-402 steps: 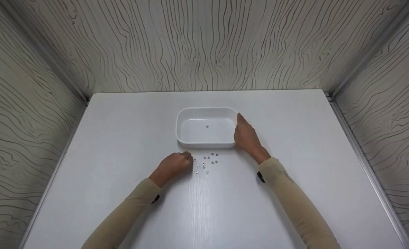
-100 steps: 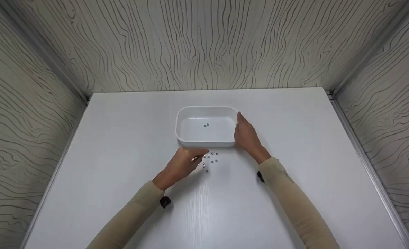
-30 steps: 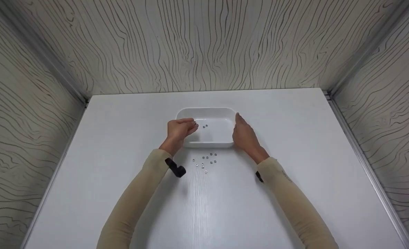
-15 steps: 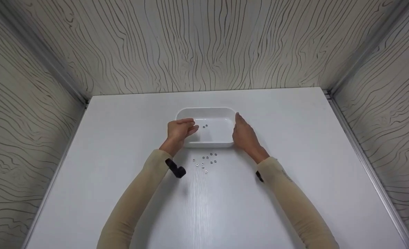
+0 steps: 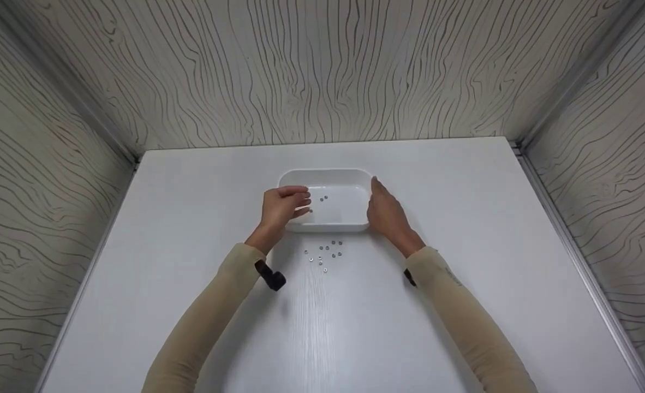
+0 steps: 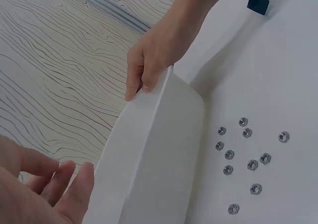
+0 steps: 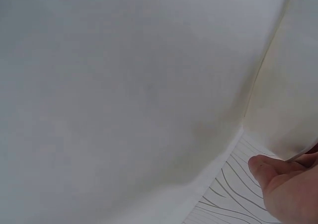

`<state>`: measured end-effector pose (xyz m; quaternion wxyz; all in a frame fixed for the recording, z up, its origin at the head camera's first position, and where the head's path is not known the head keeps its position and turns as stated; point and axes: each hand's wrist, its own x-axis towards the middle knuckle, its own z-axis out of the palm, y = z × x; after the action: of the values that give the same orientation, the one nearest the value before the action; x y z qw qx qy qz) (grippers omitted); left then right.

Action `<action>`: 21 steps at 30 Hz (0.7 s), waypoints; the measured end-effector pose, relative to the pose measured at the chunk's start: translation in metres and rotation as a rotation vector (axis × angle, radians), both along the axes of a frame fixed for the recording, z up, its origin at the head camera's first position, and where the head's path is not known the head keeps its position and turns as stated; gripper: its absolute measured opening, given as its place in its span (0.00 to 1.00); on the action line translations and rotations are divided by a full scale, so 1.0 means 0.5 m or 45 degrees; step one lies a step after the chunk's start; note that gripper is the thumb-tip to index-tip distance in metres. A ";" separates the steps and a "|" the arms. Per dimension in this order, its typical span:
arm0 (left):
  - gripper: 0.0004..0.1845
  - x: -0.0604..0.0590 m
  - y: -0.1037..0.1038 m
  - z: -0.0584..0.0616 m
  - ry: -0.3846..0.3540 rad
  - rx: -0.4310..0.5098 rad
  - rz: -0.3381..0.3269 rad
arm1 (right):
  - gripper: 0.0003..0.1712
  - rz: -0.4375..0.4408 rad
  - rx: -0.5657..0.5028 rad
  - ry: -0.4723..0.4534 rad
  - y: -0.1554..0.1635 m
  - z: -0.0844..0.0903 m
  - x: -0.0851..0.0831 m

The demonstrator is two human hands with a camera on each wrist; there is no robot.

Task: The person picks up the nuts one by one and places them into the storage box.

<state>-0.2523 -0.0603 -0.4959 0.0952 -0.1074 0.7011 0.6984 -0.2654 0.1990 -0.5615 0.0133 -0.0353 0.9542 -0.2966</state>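
Note:
A white rectangular box [image 5: 328, 227] sits on the table, two hex nuts [image 5: 323, 198] on its floor near the middle. Over the box's left part is my left hand [image 5: 281, 207], its thumb and fingers parted and nothing pinched between them. Another nut [image 5: 311, 210] shows right by the fingertips of this hand, within the box's outline. With my right hand [image 5: 388, 213] I grip the box's right end; the left wrist view has those fingers bent over the rim [image 6: 164, 85]. Several loose steel nuts [image 6: 252, 165] lie on the table in front of the box.
The white table [image 5: 464, 191] ends at a wood-grain patterned back panel [image 5: 322, 71], with similar panels on both sides. Metal rails [image 5: 579, 256] run along the side edges. A black wrist device [image 5: 270, 275] hangs beneath my left sleeve.
My left hand has gone from the nuts on the table to over the box, and its pinched fingers have parted. A third nut now shows there. My right hand has stayed at the box.

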 end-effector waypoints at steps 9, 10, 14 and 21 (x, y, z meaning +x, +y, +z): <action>0.11 0.041 -0.006 0.001 0.185 -0.217 -0.137 | 0.33 0.007 0.049 0.041 -0.002 0.000 -0.002; 0.10 0.045 -0.007 0.002 0.209 -0.239 -0.154 | 0.33 0.009 0.064 0.044 -0.002 0.000 -0.002; 0.10 0.066 -0.011 0.004 0.288 -0.315 -0.230 | 0.33 0.012 0.119 0.045 -0.003 0.003 -0.003; 0.11 0.096 -0.022 0.008 0.406 -0.448 -0.395 | 0.33 0.024 0.183 0.068 -0.002 0.013 -0.002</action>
<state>-0.2045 -0.0713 -0.4918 0.0693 0.0977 0.8258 0.5512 -0.2664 0.1978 -0.5550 -0.0067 -0.0510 0.9727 -0.2264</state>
